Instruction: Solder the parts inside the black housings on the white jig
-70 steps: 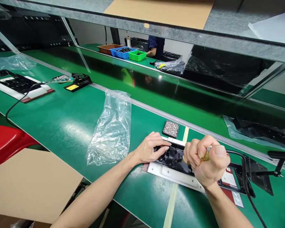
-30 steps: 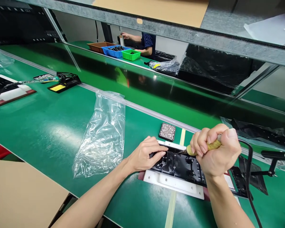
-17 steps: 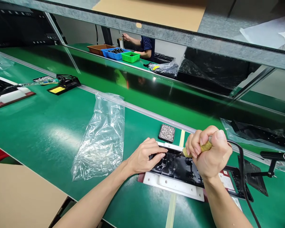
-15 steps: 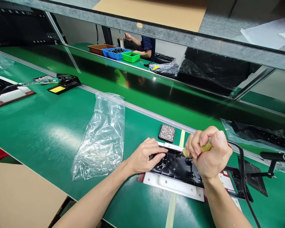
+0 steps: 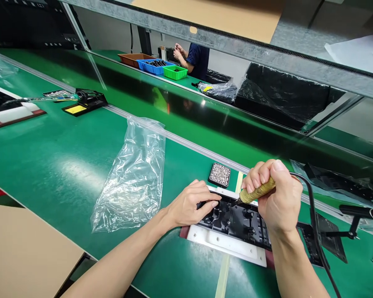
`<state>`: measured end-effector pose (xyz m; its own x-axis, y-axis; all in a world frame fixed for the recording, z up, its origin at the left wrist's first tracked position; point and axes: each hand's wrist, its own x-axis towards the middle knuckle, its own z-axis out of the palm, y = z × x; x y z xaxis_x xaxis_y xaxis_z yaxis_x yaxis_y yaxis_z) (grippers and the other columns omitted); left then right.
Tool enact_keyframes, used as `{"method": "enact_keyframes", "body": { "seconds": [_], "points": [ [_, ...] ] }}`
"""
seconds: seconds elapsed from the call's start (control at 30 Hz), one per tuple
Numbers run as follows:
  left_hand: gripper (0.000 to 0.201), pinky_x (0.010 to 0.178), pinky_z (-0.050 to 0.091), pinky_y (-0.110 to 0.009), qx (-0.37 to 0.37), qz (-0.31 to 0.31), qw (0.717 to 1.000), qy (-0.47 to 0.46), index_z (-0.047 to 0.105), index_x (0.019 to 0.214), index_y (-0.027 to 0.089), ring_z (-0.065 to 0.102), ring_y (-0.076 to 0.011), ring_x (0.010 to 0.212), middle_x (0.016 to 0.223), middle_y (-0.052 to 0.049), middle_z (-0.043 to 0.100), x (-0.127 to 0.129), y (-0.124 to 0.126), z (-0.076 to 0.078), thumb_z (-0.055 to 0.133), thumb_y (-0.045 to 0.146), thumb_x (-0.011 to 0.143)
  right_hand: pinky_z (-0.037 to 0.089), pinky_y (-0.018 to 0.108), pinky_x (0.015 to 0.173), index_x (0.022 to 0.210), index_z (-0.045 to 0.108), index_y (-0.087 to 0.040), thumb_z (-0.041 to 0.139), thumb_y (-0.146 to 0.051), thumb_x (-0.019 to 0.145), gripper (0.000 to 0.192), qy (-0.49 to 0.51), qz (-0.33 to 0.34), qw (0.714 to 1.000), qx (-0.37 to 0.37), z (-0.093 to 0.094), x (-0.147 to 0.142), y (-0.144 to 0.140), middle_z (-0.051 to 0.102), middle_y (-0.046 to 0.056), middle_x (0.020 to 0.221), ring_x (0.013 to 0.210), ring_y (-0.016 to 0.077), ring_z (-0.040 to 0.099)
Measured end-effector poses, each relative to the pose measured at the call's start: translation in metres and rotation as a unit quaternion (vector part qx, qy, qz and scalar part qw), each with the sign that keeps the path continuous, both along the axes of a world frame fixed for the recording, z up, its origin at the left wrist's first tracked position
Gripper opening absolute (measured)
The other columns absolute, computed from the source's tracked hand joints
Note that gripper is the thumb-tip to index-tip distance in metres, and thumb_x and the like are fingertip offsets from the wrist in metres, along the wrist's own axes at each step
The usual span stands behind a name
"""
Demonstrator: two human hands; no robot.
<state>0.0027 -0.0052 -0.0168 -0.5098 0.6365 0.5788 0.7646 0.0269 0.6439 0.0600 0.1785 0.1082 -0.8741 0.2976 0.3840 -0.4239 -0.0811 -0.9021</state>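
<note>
A black moulded plastic panel (image 5: 236, 218) with raised posts lies in a white fixture (image 5: 226, 244) on the green bench. My left hand (image 5: 196, 203) rests over the panel's left end, its index finger and thumb stretched out and slightly apart at the tips. Wrapped around the yellowish handle of a soldering iron (image 5: 256, 190), my right hand (image 5: 278, 194) is closed. The iron's dark tip slants down to the left, close to the panel's upper part; whether it touches is too small to tell. Behind the panel is a small black tray (image 5: 219, 174) of tiny metal pieces.
A clear plastic bag (image 5: 133, 178) lies left of the fixture. The iron's black cable (image 5: 313, 219) runs down at the right, near a black pipe-like holder (image 5: 360, 212). Another iron stand (image 5: 87, 101) is farther left. A co-worker (image 5: 195, 62) sits beyond the partition.
My right hand and the soldering iron have shifted slightly, the iron's tip now showing more clearly over the panel. My left hand stays in place. The co-worker's hands have come together.
</note>
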Motion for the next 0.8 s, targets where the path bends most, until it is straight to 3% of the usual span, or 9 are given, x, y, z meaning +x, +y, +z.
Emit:
{"method": "enact_keyframes", "body": {
  "seconds": [0.2, 0.8],
  "points": [
    [0.019, 0.079, 0.036, -0.036, 0.003, -0.001, 1.000, 0.002, 0.078, 0.115, 0.016, 0.060, -0.0170, 0.082, 0.085, -0.003, 0.071, 0.000, 0.000, -0.001, 0.063, 0.022, 0.105, 0.034, 0.020, 0.038, 0.069, 0.049, -0.019, 0.060, -0.038, 0.104, 0.041, 0.026, -0.040, 0.999, -0.015, -0.005, 0.000, -0.006, 0.039, -0.006, 0.052, 0.040, 0.0076, 0.035],
    [0.020, 0.080, 0.037, -0.037, 0.000, -0.004, 1.000, 0.011, 0.077, 0.115, 0.017, 0.060, -0.0182, 0.082, 0.083, -0.004, 0.070, -0.001, 0.000, 0.001, 0.060, 0.024, 0.108, 0.029, 0.018, 0.035, 0.066, 0.047, -0.019, 0.059, -0.041, 0.105, 0.046, 0.043, -0.033, 0.998, -0.017, -0.007, -0.006, -0.007, 0.034, -0.007, 0.051, 0.038, 0.0063, 0.029]
  ]
}}
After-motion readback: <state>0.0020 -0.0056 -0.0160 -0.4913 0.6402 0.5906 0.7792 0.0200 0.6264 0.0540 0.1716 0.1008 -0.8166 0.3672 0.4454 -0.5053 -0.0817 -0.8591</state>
